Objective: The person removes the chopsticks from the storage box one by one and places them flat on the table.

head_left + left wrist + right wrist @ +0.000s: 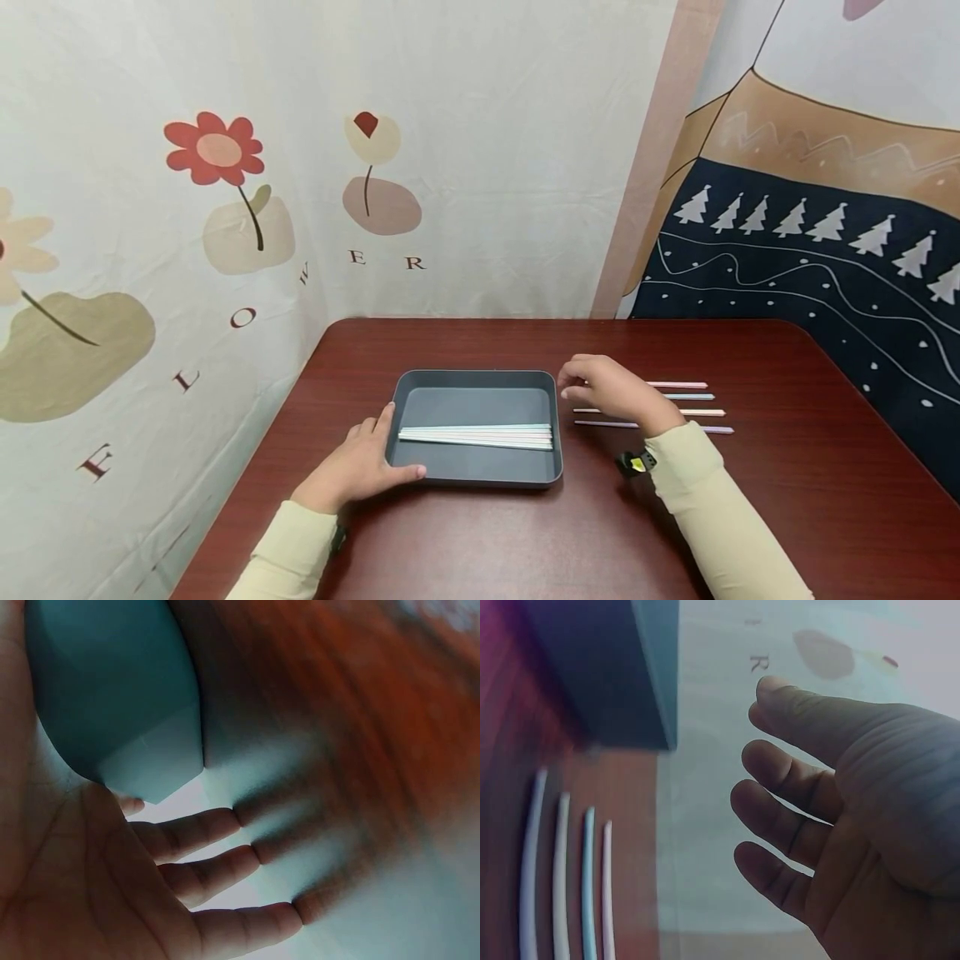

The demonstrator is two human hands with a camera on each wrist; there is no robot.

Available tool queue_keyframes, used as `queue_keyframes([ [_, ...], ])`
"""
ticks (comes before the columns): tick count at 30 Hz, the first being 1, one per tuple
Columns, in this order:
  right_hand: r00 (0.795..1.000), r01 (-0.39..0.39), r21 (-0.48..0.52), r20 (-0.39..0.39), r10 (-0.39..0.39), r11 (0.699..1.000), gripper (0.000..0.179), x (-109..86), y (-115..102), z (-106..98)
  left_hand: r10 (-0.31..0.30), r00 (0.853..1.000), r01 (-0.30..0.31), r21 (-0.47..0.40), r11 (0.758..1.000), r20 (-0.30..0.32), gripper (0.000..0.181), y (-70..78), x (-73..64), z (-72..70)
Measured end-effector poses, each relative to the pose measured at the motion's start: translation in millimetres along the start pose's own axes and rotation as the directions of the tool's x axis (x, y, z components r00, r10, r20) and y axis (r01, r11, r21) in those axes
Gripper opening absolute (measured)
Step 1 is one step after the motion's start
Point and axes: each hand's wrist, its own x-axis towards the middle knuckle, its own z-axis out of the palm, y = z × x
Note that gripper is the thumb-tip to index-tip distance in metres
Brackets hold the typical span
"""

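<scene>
Left hand [358,460] rests spread on the tray's [450,407] left rim; right hand [611,388], empty, fingers loosely bent, hangs near four sticks [702,412] right of it. Best pinch singly, tray steadied.

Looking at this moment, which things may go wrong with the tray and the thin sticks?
First, the right hand hovers close to the tray, so a careless move might bump its right rim. Second, the four loose sticks lie near one another on the table, so reaching for one might knock its neighbour. Third, the left hand touches only the left end of the tray; a push there could perhaps slide it.
</scene>
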Motion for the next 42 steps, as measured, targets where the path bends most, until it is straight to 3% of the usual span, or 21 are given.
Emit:
queue_keyframes([
  [6, 1.000, -0.006, 0.020, 0.025, 0.005, 1.000, 0.009, 17.5, -16, 6, 0.017, 1.000, -0.017, 0.000, 1.000, -0.010, 0.129, -1.2, 0.2, 1.6],
  [22, 0.989, 0.101, 0.038, 0.106, -0.105, 0.994, 0.006, 56.9, -44, 32, 0.003, 1.000, -0.003, 0.001, 1.000, 0.001, 0.130, -2.4, 0.4, 0.6],
  [31, 0.976, 0.131, 0.080, 0.163, -0.143, 0.988, 0.006, 72.1, -48, 46, -0.007, 1.000, 0.007, 0.006, 1.000, 0.003, 0.129, -0.6, -0.5, -0.6],
  [37, 0.964, 0.169, 0.050, 0.201, -0.176, 0.984, 0.005, 81.3, -48, 57, -0.015, 1.000, 0.015, 0.009, 1.000, 0.002, 0.130, -0.3, -0.1, -0.8],
  [42, 0.956, 0.148, 0.020, 0.252, -0.149, 0.989, 0.008, 86.1, -51, 63, -0.013, 1.000, 0.013, 0.001, 1.000, -0.002, 0.128, -0.2, -0.1, -0.3],
])
